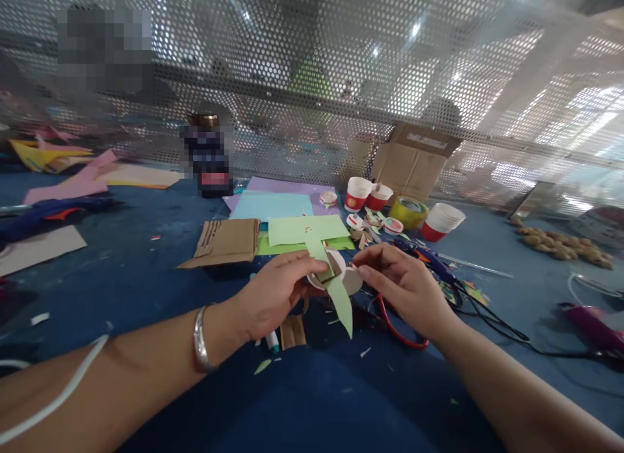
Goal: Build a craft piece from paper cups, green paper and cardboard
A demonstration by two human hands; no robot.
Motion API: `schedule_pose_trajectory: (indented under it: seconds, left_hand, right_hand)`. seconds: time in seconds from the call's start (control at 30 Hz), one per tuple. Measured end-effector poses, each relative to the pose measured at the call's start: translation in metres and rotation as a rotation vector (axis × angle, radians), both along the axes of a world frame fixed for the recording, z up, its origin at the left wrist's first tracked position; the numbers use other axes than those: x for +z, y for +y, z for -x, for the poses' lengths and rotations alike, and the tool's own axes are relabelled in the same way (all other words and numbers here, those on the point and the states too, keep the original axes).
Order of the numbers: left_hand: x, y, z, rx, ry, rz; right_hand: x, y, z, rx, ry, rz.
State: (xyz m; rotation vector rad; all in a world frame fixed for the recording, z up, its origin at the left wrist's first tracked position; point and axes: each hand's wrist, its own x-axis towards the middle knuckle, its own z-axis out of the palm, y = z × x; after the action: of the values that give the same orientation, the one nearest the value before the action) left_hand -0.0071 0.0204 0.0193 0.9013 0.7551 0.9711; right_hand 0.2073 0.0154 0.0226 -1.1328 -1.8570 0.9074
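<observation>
My left hand (273, 290), with a silver bracelet on the wrist, is closed on a small paper craft piece. In it a pale green pointed paper strip (341, 307) crosses a round white paper piece (336, 257); a bit of brown cardboard shows between them. My right hand (409, 287) has thumb and forefinger pinched at the right side of this craft, beside a pale round flap (353, 281). Whether those fingers grip the flap or a tiny scrap is too small to tell. Below the right hand lie red scissor handles (404, 341), partly hidden.
Green paper (307, 229) and folded cardboard (228, 237) lie beyond my hands. Paper cups (357, 194), yellow tape (408, 212) and a blue glue gun (433, 258) with its cord stand or lie right. A perforated metal panel (273, 76) rises behind the blue table (146, 245).
</observation>
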Motion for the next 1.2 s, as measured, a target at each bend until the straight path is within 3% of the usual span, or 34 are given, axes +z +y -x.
schedule_pose_trajectory:
  seconds: [0.13,0.27,0.53,0.83,1.07,1.2]
  left_hand:
    - [-0.001,-0.003,-0.004,0.106,-0.085,0.062]
    - [-0.003,-0.006,-0.005,0.105,-0.136,0.083]
    - [0.001,-0.011,-0.008,0.134,-0.131,0.087]
    - [-0.003,-0.009,-0.004,0.258,0.015,0.019]
    - [-0.004,-0.017,-0.011,0.133,0.038,0.005]
    - [-0.003,-0.019,-0.01,0.084,-0.032,0.02]
  right_hand:
    - [-0.006,-0.006,0.006,-0.121,-0.157,-0.25]
    - [-0.01,-0.008,0.012,-0.122,-0.276,-0.401]
    - [-0.011,-0.008,0.012,-0.134,-0.34,-0.56]
    - [-0.002,-0.006,0.003,-0.34,-0.397,-0.673]
    - [-0.002,-0.016,0.012,-0.086,-0.355,-0.72]
    - [-0.005,-0.017,0.014,-0.044,-0.367,-0.688]
